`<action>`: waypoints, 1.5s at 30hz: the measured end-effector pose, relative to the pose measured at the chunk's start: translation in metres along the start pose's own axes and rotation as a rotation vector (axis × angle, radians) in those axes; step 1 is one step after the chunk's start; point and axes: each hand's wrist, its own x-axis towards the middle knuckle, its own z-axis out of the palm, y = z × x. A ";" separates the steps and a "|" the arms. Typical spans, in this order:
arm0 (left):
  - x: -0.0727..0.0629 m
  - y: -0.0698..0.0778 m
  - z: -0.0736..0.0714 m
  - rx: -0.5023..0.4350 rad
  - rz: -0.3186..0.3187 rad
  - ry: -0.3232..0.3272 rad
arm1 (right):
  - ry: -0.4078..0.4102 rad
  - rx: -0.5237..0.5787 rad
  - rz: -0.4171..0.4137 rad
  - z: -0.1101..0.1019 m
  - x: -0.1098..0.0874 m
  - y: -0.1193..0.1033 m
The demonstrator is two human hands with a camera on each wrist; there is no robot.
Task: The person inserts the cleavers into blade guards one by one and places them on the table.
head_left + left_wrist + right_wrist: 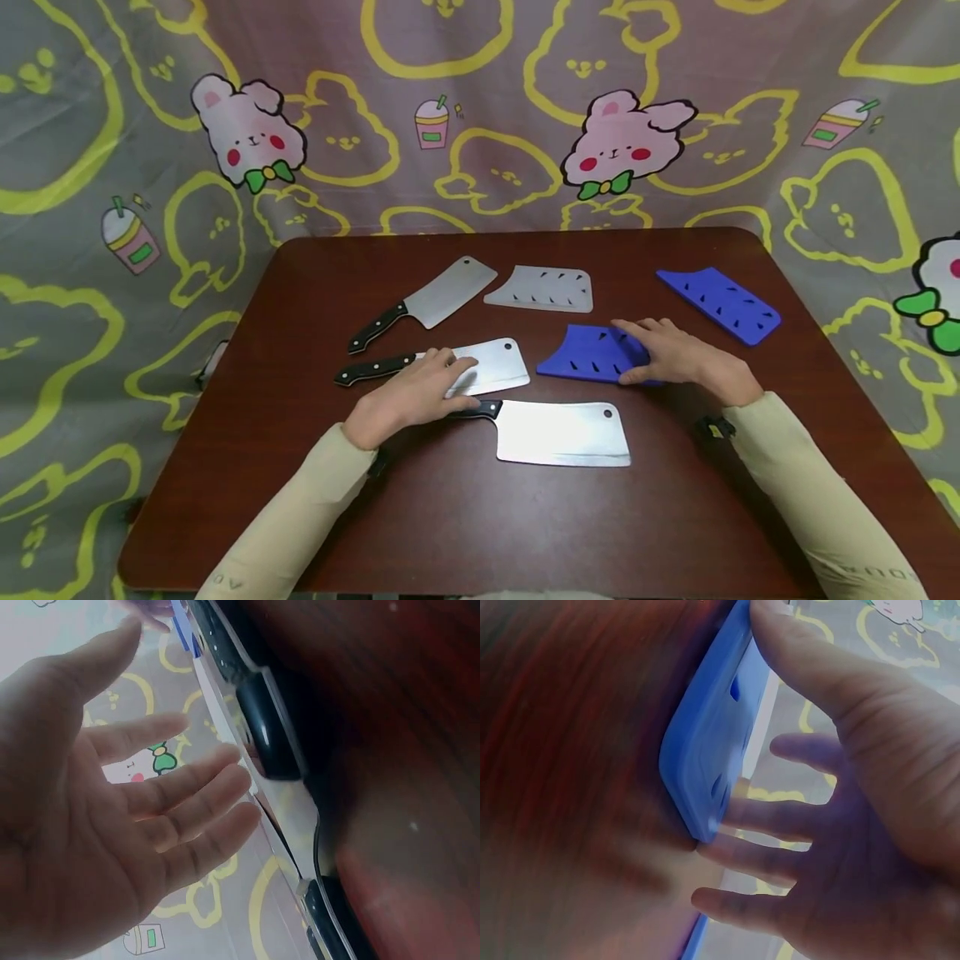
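Observation:
Nearest on the table lies a cleaver (562, 435) with its blade to the right. My left hand (412, 390) hovers over its black handle (266, 731), fingers loosely bent and apart from it in the left wrist view. Just behind lies a second cleaver (498, 367), partly covered by that hand. To the right, my right hand (678, 354) is over the right end of a blue blade sheath (581, 358) with slots. In the right wrist view its fingers spread beyond the sheath (705, 742) and the thumb is by the edge; contact is unclear.
Farther back are a third cleaver (450, 292), handle to the lower left, and a pale grey slotted sheath (547, 289). Another blue sheath (720, 304) lies at the back right. A patterned cloth (510, 200) hangs behind the brown table (480, 533).

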 end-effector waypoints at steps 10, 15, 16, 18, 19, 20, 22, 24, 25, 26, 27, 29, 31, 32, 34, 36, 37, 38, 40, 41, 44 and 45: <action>0.003 0.006 0.004 0.051 0.028 -0.056 | -0.022 -0.004 0.034 -0.005 0.001 -0.001; 0.001 0.009 0.004 0.049 0.027 -0.075 | -0.021 -0.008 0.024 -0.007 0.001 -0.002; 0.000 0.009 0.005 0.049 0.029 -0.076 | -0.021 -0.010 0.023 -0.007 0.001 -0.002; 0.000 0.010 0.005 0.053 0.034 -0.075 | -0.022 -0.012 0.024 -0.007 0.002 -0.002; 0.000 0.010 0.006 0.052 0.037 -0.073 | -0.022 -0.013 0.025 -0.007 0.002 -0.002; 0.000 0.011 0.006 0.055 0.039 -0.071 | -0.022 -0.014 0.025 -0.007 0.002 -0.002; 0.000 0.012 0.006 0.061 0.044 -0.066 | -0.021 -0.017 0.028 -0.007 0.003 -0.002; 0.000 0.014 0.006 0.064 0.045 -0.067 | -0.019 -0.019 0.032 -0.007 0.003 -0.002; -0.001 0.015 0.006 0.060 0.042 -0.071 | -0.018 -0.019 0.032 -0.007 0.003 -0.002; -0.001 0.015 0.007 0.066 0.038 -0.076 | -0.016 -0.018 0.031 -0.007 0.003 -0.002; -0.001 0.016 0.007 0.067 0.033 -0.081 | -0.014 -0.018 0.030 -0.006 0.003 -0.003; -0.002 0.017 0.007 0.070 0.025 -0.093 | -0.013 -0.014 0.028 -0.006 0.003 -0.003; -0.003 0.019 0.007 0.075 0.018 -0.100 | -0.012 -0.010 0.026 -0.005 0.003 -0.004; -0.003 0.020 0.007 0.080 0.016 -0.103 | -0.013 -0.006 0.027 -0.004 0.003 -0.004; -0.003 0.022 0.008 0.085 0.014 -0.105 | -0.013 -0.008 0.028 -0.004 0.003 -0.004; -0.002 0.023 0.008 0.089 0.011 -0.105 | -0.012 -0.012 0.029 -0.004 0.003 -0.004; -0.002 0.023 0.009 0.092 0.010 -0.109 | -0.010 -0.013 0.025 -0.004 0.003 -0.004; -0.002 0.024 0.009 0.094 0.010 -0.111 | -0.011 -0.013 0.028 -0.004 0.003 -0.005; -0.001 0.025 0.010 0.094 0.009 -0.119 | -0.011 -0.012 0.026 -0.004 0.002 -0.005; -0.001 0.026 0.011 0.097 0.011 -0.122 | -0.011 -0.011 0.025 -0.004 0.002 -0.005; 0.000 0.028 0.011 0.106 0.014 -0.132 | -0.010 -0.006 0.034 -0.004 0.001 -0.006; 0.001 0.028 0.011 0.108 0.015 -0.135 | -0.008 -0.005 0.038 -0.004 0.001 -0.007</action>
